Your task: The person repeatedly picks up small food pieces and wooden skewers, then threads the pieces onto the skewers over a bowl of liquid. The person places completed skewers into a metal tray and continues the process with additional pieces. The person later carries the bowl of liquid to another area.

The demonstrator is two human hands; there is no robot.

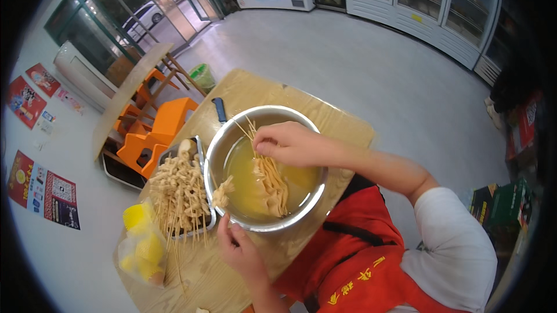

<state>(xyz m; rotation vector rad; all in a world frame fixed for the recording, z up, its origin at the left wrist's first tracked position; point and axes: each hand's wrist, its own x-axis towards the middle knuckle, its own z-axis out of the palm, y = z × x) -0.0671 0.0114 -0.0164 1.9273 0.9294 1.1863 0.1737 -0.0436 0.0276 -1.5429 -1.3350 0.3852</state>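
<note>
A round steel basin [211, 156] with yellowish liquid stands on the wooden table. Over it, my right hand [280, 141] grips a bunch of thin sticks that carry folded tofu-skin sheets [270, 186], their lower part in or just above the liquid. At the basin's near left rim, my left hand [235, 237] has its thumb and forefinger close together; whether they pinch a stick I cannot tell. A single skewered piece [223, 192] leans inside the rim just above these fingers. Left of the basin, a metal tray [212, 221] is heaped with skewered, knotted pale food [180, 186].
A knife with a blue handle [219, 109] lies beyond the basin. A clear bag with yellow netted items [145, 247] sits at the table's left edge, beside loose sticks [178, 265]. Orange chairs [167, 117] and another table [130, 82] stand further left.
</note>
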